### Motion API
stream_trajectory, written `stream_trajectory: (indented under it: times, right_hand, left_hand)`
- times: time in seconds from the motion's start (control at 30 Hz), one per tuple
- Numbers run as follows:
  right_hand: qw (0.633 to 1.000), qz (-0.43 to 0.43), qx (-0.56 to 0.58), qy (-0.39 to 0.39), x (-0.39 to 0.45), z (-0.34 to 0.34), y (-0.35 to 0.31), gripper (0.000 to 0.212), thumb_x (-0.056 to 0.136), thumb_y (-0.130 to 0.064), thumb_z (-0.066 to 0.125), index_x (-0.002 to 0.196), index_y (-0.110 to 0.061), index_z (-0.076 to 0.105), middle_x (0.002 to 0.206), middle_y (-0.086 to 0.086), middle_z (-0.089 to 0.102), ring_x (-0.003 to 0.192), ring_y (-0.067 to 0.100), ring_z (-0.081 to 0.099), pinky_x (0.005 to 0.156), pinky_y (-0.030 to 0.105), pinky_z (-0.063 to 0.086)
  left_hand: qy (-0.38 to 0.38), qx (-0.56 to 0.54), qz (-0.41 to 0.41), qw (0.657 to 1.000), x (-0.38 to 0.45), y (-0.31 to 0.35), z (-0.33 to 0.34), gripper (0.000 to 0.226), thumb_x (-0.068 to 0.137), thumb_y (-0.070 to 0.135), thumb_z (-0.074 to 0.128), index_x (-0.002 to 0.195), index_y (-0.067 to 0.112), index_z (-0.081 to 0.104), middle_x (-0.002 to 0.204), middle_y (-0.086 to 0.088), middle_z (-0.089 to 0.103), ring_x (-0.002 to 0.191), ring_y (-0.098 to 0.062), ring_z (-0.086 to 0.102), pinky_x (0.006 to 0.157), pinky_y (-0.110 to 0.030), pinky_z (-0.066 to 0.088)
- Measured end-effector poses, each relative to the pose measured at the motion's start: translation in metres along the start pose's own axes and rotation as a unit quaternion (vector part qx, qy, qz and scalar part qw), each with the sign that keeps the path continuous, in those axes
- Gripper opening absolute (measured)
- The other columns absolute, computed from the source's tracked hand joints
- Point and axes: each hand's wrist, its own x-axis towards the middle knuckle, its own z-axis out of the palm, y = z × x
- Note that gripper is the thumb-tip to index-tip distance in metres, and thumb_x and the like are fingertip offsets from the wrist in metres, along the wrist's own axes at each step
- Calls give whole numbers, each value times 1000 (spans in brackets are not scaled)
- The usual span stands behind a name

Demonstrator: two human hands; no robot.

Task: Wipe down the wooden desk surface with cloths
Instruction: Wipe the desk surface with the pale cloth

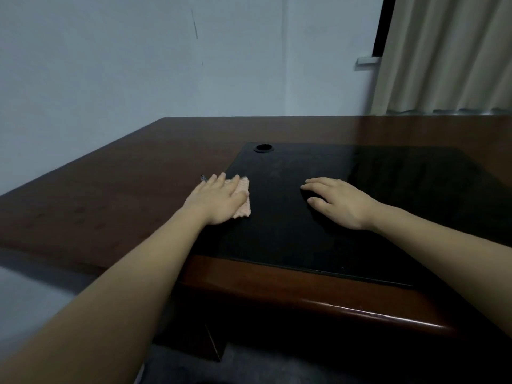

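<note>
A dark reddish wooden desk (110, 195) fills the middle of the view, with a black inlaid panel (291, 231) in its centre. My left hand (219, 199) lies flat with straight fingers on a pink cloth (243, 203), at the panel's left edge. Only the cloth's right part shows past my hand. My right hand (338, 202) rests flat on the black panel, fingers spread and pointing left. Whether a dark cloth lies under it cannot be told against the black surface.
A round cable hole (263, 148) sits at the panel's far left corner. A pale wall (138, 65) stands behind the desk, and a beige curtain (448, 56) hangs at the back right. The rounded front edge (360, 309) of the desk is close to me.
</note>
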Motion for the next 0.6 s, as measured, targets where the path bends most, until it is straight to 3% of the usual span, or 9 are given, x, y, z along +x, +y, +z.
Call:
stream_trajectory:
  times: [0.13,0.3,0.47,0.6]
  right_hand:
    - [1000,-3,6,3,7,1,0,46,107,-33,44,151,-19,45,159,1,39,146,21,33,120,34,24]
    - [998,52,-25,-6,29,-5,-8,43,102,-46,47,142,-28,51,149,-1,44,136,29,40,110,52,38]
    - [999,52,10,5,59,2,-38,50,104,-50,41,149,-29,44,159,-2,36,144,31,32,113,53,34]
    - [999,51,-6,0,60,16,-42,51,105,-50,34,153,-31,38,163,-6,30,149,29,26,120,51,22]
  left_hand:
    - [8,-8,8,1000,16,-2,-2,66,105,57,13,163,28,0,170,-8,-5,157,-26,-4,124,-43,-1]
    - [7,-6,58,998,-5,-3,-3,64,106,56,13,162,31,-2,170,-4,-7,156,-22,-7,124,-39,-2]
    - [-3,-8,94,996,-48,8,1,66,104,58,13,162,32,-4,170,-3,-10,156,-20,-10,126,-39,-3]
    - [-6,-14,112,994,-96,22,6,64,105,58,14,161,34,-7,169,0,-15,155,-17,-15,125,-36,-6]
